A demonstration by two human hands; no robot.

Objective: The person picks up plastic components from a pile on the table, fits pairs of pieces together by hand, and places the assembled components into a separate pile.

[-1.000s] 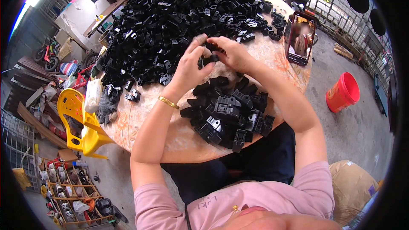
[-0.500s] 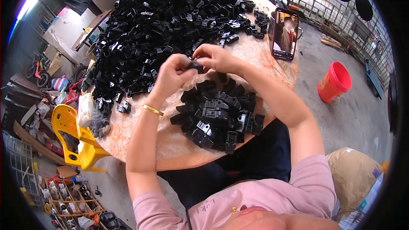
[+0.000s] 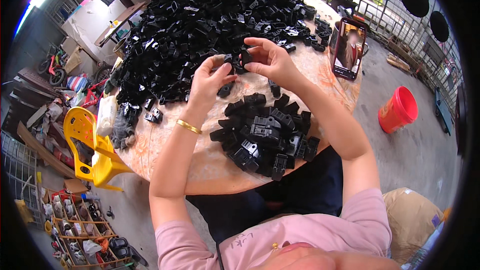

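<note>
Black plastic part (image 3: 245,57): in the air above the table (image 3: 150,145), at the large heap's near border. Right hand (image 3: 274,65): thumb and fingertips pinched on it. Left hand (image 3: 206,82): thumb and fingers curled, a second dark part (image 3: 229,60) showing at the tips; cannot tell whether it is gripped or lies beyond them.

Change: half a second ago both hands met on one dark piece; now the fingertips have drawn slightly apart. Reading: each side is probably being handled separately at this instant. Any join between the parts is too small to confirm.

Surroundings: large heap (image 3: 190,30) covers the table's far and left portions, crowding the fingertips. Loose part (image 3: 274,88) lies just below the right hand. Smaller cluster (image 3: 265,135) sits by the near edge, between the forearms, limiting low movement there. Phone (image 3: 349,49) stands upright at the right edge, clear of both arms. Grey gloves (image 3: 123,132) lie at the left edge.
</note>
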